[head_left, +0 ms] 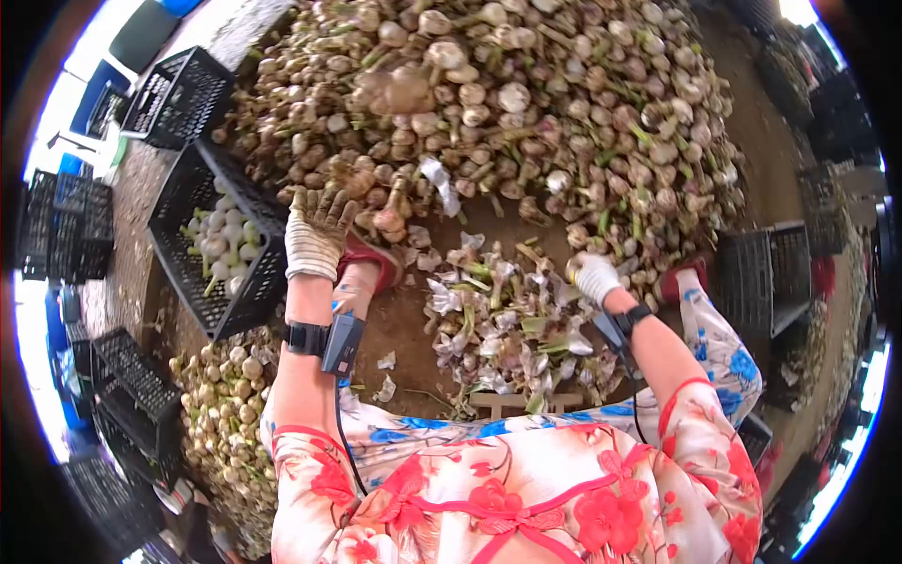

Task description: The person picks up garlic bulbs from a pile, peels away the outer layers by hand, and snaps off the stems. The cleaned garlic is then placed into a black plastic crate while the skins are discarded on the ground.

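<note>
My left hand (319, 233) wears a white knitted glove with a soiled palm side. Its fingers are spread, with nothing held, just right of a black crate (252, 299) of clean white garlic bulbs (225, 237). Across from it, my right hand (594, 278), also gloved, has its fingers curled in at the near edge of a large heap of unpeeled garlic (573, 122). What it holds, if anything, is hidden. Between my feet lies a pile of garlic skins and cut stalks (507, 315), close to the right hand.
Another black crate (178, 99) stands farther off at the left, and one more (766, 277) at my right. More garlic bulbs (225, 395) spread over the ground on my left. Stacked crates (64, 226) line the left side. My shoes flank the skins.
</note>
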The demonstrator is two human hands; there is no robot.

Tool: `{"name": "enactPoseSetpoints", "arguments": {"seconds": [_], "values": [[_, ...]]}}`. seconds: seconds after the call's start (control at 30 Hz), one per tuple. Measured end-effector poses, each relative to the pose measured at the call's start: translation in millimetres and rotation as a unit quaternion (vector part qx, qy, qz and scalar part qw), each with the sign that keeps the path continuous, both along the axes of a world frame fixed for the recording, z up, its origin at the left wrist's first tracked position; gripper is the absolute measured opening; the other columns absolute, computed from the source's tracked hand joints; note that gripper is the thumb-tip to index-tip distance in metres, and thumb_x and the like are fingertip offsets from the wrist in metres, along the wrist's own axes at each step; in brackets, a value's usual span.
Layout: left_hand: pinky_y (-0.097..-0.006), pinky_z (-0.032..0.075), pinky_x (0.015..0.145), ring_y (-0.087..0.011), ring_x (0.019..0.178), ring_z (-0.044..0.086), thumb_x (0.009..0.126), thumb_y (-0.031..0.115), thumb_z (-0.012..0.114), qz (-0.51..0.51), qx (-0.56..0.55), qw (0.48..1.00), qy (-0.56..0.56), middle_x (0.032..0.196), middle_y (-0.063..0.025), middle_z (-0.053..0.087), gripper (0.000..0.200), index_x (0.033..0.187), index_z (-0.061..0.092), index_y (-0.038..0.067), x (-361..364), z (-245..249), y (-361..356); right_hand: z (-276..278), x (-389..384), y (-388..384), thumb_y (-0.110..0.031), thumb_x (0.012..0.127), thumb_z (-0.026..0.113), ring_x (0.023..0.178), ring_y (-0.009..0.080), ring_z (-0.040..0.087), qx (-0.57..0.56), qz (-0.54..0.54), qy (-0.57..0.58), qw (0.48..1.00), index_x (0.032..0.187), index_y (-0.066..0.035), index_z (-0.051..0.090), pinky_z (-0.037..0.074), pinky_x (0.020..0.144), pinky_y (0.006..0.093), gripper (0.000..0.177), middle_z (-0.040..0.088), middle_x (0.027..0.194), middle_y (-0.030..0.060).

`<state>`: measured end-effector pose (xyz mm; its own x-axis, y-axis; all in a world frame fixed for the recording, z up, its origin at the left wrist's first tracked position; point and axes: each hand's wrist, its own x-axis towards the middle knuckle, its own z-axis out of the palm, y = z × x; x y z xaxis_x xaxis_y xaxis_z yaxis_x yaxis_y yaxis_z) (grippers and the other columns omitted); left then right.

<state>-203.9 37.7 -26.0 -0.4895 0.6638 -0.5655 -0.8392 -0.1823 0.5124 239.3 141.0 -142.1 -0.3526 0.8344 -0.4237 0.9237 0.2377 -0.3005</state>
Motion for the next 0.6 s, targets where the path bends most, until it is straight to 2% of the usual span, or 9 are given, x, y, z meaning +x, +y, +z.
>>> {"name": "enactPoseSetpoints", "arguments": {"seconds": [0.1,0.17,0.23,0.37,0.43,0.47,0.5,0.57,0.6], "values": [[-0.0423,0.046,0.080,-0.0267,0.092,0.054,0.088,0.032,0.045,-0.033,-0.003,0.999,-0.011,0.095,-0.0098,0.057,0.023,0.091,0.051,0.010,26.6,-12.7,10.2,33.3,-19.4,32.0,-0.042,0.075,0.056,0.100,0.0330,0.051,-0.033,-0.111,-0.120,0.986,0.107,-0.009,0.054,0.042,0.083,0.0398,0.046,0.052,0.112,0.0170],[-0.0400,0.046,0.079,-0.0258,0.087,0.054,0.088,0.029,0.046,-0.043,-0.022,0.999,0.006,0.095,-0.0104,0.057,0.022,0.094,0.051,0.008,53.4,-19.0,15.1,16.8,-20.4,29.0,-0.031,0.078,0.056,0.110,0.0309,0.045,0.099,-0.008,-0.161,0.982,0.118,-0.012,0.046,0.039,0.087,0.0410,0.046,0.045,0.123,0.0135],[-0.0401,0.047,0.077,-0.0255,0.087,0.055,0.087,0.026,0.047,-0.082,-0.027,0.996,0.004,0.096,-0.0104,0.057,0.022,0.098,0.051,0.008,74.7,-20.4,18.3,0.1,-21.2,46.4,-0.015,0.080,0.053,0.117,0.0294,0.039,0.023,0.027,-0.285,0.958,0.125,-0.014,0.037,0.037,0.090,0.0413,0.048,0.036,0.130,0.0117],[-0.0371,0.049,0.071,-0.0238,0.083,0.056,0.084,0.025,0.051,-0.168,0.000,0.985,-0.039,0.095,-0.0103,0.057,0.024,0.101,0.050,0.008,94.8,-54.1,7.3,-24.8,-3.7,58.9,-0.002,0.080,0.047,0.097,0.0284,0.056,0.028,0.084,-0.299,0.950,0.122,-0.008,0.042,0.047,0.076,0.0407,0.042,0.046,0.121,0.0156],[-0.0372,0.049,0.072,-0.0214,0.082,0.056,0.082,0.027,0.055,-0.300,0.364,0.863,-0.183,0.094,-0.0090,0.057,0.035,0.110,0.047,0.008,98.4,-122.7,9.8,-42.6,4.7,66.2,-0.010,0.080,0.052,0.089,0.0298,0.058,0.051,0.098,-0.293,0.950,0.119,-0.008,0.045,0.048,0.071,0.0416,0.041,0.052,0.114,0.0153],[-0.0368,0.047,0.077,-0.0207,0.088,0.055,0.079,0.024,0.059,-0.339,0.121,0.933,-0.031,0.100,-0.0086,0.056,0.044,0.116,0.044,0.008,117.1,-83.9,10.0,-18.8,-8.6,64.2,-0.016,0.078,0.054,0.090,0.0306,0.058,-0.008,0.090,-0.250,0.964,0.117,-0.008,0.047,0.048,0.073,0.0413,0.040,0.054,0.111,0.0152],[-0.0363,0.045,0.083,-0.0201,0.094,0.054,0.076,0.022,0.064,-0.343,-0.134,0.922,0.122,0.105,-0.0082,0.055,0.053,0.122,0.041,0.007,143.4,-42.7,9.3,8.9,-22.6,61.3,-0.021,0.077,0.055,0.090,0.0314,0.057,-0.067,0.084,-0.207,0.972,0.114,-0.009,0.050,0.047,0.074,0.0410,0.040,0.056,0.107,0.0151],[-0.0328,0.038,0.093,-0.0181,0.108,0.047,0.070,0.014,0.071,-0.365,0.024,0.855,0.369,0.118,-0.0074,0.049,0.070,0.129,0.034,0.006,180.4,-59.1,9.1,45.8,-41.8,40.8,-0.027,0.075,0.053,0.088,0.0312,0.058,-0.079,0.122,0.007,0.989,0.105,-0.009,0.057,0.046,0.077,0.0380,0.035,0.060,0.095,0.0175],[-0.0309,0.035,0.094,-0.0171,0.112,0.043,0.068,0.012,0.072,-0.376,0.083,0.839,0.384,0.122,-0.0068,0.046,0.072,0.129,0.033,0.005,191.2,-65.3,9.0,62.4,-54.5,31.4,-0.029,0.073,0.055,0.087,0.0307,0.058,-0.078,0.165,0.051,0.982,0.104,-0.008,0.057,0.046,0.077,0.0375,0.037,0.060,0.093,0.0175]]}}
